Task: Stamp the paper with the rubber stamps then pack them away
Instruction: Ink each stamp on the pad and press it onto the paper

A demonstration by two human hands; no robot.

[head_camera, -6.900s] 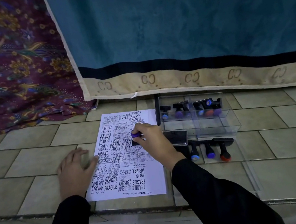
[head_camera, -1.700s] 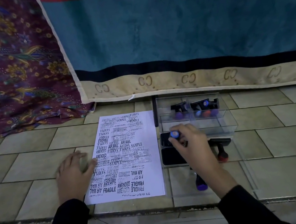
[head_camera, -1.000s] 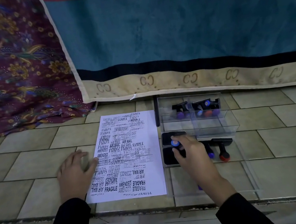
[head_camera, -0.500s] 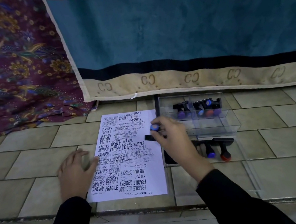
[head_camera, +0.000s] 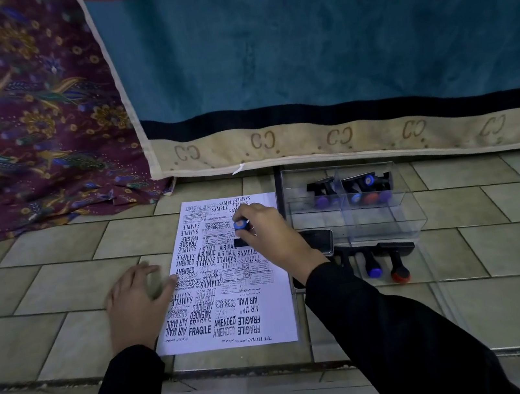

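Note:
A white paper [head_camera: 229, 290] covered in black stamp marks lies on the tiled floor. My right hand [head_camera: 271, 236] grips a blue-topped rubber stamp [head_camera: 240, 225] and presses its black base onto the upper right part of the sheet. My left hand [head_camera: 136, 305] lies flat, fingers spread, on the paper's left edge. Right of the sheet sits a black ink pad [head_camera: 318, 242], partly hidden by my right wrist. A clear plastic box [head_camera: 401, 215] holds several stamps [head_camera: 362, 187]. Two more stamps [head_camera: 385, 265], blue-topped and red-topped, lie in front of the box.
A striped teal and red mattress edge [head_camera: 311, 141] stands right behind the paper and box. A patterned maroon cloth [head_camera: 23, 132] lies at the back left. A clear lid [head_camera: 438, 298] lies flat under the loose stamps. Bare tiles extend left and right.
My right hand carried the blue-topped stamp from the ink pad leftward over the paper and lowered it onto the sheet's upper right area. My left hand stayed put.

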